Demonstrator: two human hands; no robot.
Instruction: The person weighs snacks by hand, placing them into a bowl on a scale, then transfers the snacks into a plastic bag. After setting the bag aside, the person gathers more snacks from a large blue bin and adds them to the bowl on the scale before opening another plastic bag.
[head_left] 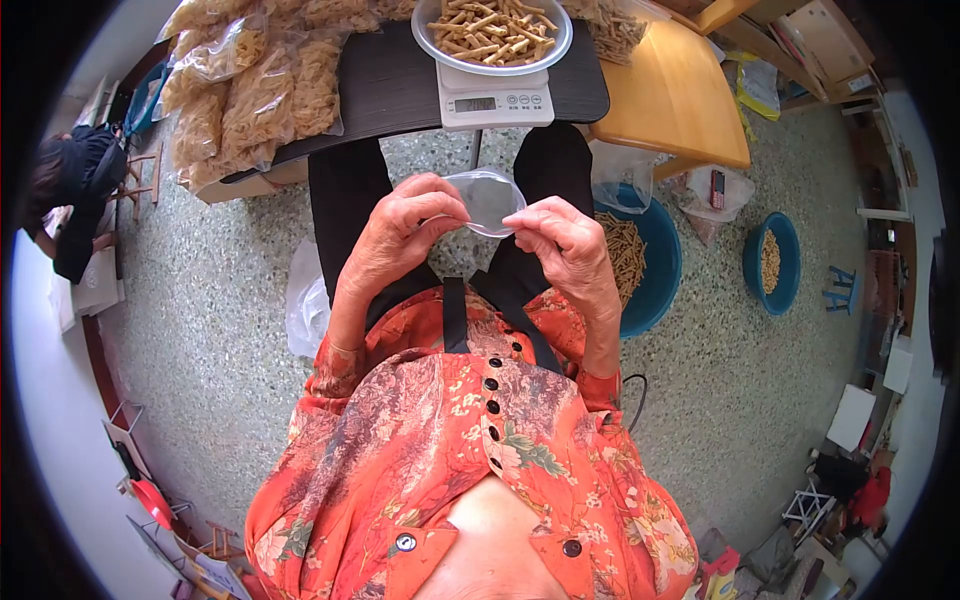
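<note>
1. Closest in, above the lap, the left hand (400, 235) and the right hand (570, 250) each pinch one edge of a single clear plastic bag (487, 200). The fingers are closed on the film, and the bag's mouth is spread between the two hands.
2. That bag looks empty, so I judge its filling not yet begun.
3. By the right leg on the floor is a large blue basin (655, 270) holding loose snack sticks. A smaller blue basin (785, 285) sits well apart to the right, also with stock in it. That makes two basins.
4. Ahead, on the black table (400, 85), one digital scale (495, 100) carries one clear bowl (560, 45) heaped with snack sticks (490, 30). A portion appears to be weighed out and not yet bagged.
5. At the table's left end lies a pile of filled bags (260, 90). There are at least four, but the overlap hides the exact number. These read as finished work.
6. Farthest left, one other person (75, 190) sits by the wall.
</note>
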